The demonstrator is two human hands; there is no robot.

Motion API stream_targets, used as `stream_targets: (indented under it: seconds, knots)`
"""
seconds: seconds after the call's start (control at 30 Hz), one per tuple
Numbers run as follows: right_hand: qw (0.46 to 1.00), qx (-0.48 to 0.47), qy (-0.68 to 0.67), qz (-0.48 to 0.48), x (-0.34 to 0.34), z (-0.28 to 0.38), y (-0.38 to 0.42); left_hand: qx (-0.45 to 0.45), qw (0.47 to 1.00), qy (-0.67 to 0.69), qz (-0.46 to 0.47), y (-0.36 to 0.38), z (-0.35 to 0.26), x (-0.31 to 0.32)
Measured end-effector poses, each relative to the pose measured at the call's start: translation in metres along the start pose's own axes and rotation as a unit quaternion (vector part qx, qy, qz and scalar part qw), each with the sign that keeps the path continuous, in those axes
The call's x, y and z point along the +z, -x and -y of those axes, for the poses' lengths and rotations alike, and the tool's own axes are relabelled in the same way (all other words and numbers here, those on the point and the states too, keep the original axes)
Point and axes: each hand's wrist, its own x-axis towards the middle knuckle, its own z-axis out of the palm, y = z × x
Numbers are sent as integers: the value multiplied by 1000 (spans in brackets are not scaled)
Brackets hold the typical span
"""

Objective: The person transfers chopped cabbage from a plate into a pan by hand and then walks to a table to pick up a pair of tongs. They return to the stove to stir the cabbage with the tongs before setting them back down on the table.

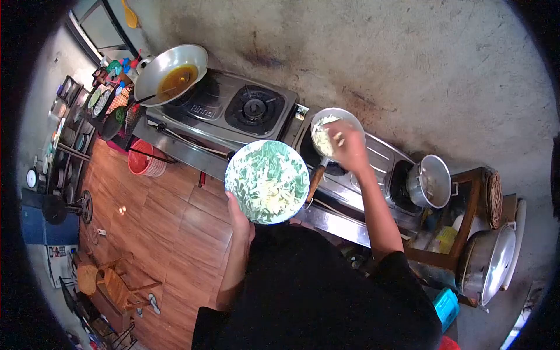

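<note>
My left hand holds a round plate by its left rim. Pale shredded pieces are spread over the plate. To the right, my right hand is over a small pan on a stove; its fingers are bent downward, blurred, and what they hold is too unclear to name. More pale shreds lie in that pan. The pan's wooden handle points toward me, just right of the plate.
A large wok with brown oil sits on the left stove. A metal pot stands on the right burner, beside a wooden cabinet and a big pot. A red basket is on the floor at left.
</note>
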Motion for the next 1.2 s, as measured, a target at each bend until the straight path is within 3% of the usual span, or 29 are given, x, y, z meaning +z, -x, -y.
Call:
stream_targets:
  seconds: [0.03, 0.07, 0.13, 0.17, 0.23, 0.57, 0.73, 0.87, 0.97, 1.13, 1.2]
  knots:
    - [989, 19, -86, 123, 6, 21, 5, -6, 1000, -3, 1, 1, -1, -1]
    - [972, -85, -70, 207, 15, 35, 11, -12, 1000, -10, -3, 0, -1, -1]
    - [929, -179, -20, 322, 35, 43, 33, -27, 999, -17, -5, -3, 0, 0]
    - [910, -112, 67, 394, 37, 59, 40, -31, 999, -19, 4, -3, 0, 1]
    - [913, -115, 71, 386, 42, 76, 44, -26, 999, -22, 18, -2, -2, 4]
    - [930, -125, -3, 346, 74, 41, 64, -44, 999, -23, 5, -1, 4, -2]
    - [933, -68, -63, 348, 55, 48, 59, -39, 999, -1, 5, -3, 1, 0]
    - [936, -117, 16, 333, 55, 61, 70, -49, 998, 35, 22, 0, -6, 8]
    - [933, -90, 1, 348, 63, 67, 72, -48, 998, 32, 22, 0, -5, 8]
    - [952, -85, -29, 293, 74, 56, 72, -27, 999, 21, 17, -1, 1, 4]
    - [960, -85, -104, 247, 73, 43, 66, -15, 1000, 9, 9, 0, 1, 4]
